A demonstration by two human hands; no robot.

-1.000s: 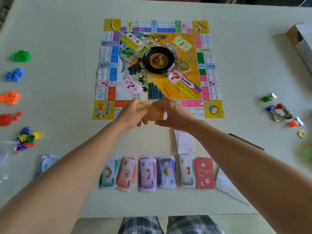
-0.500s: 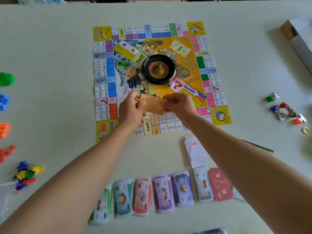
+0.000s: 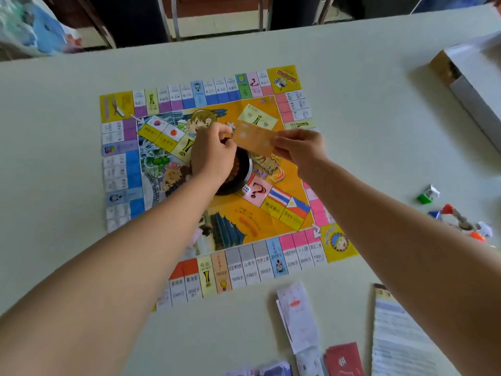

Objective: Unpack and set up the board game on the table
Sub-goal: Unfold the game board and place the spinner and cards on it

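Observation:
The colourful game board [image 3: 162,126] lies flat on the pale table [image 3: 366,109]. Over its middle, my left hand [image 3: 214,156] and my right hand [image 3: 301,149] each pinch an end of a stack of orange cards [image 3: 253,137], held just short of a pale yellow card slot [image 3: 257,119] printed on the board. The black roulette wheel [image 3: 240,172] sits under my left hand, mostly hidden. A white die [image 3: 246,189] lies beside the wheel.
An open cardboard box [image 3: 471,85] stands at the far right. Small coloured tokens [image 3: 450,213] lie at the right. White paper slips [image 3: 296,316], a red card stack [image 3: 344,359] and a printed sheet [image 3: 398,337] lie near the front edge. Chair legs stand beyond the table.
Both hands carried the orange cards from the board's near edge forward over the roulette wheel toward the far side. The view tilted up, so the money stacks dropped mostly out of sight.

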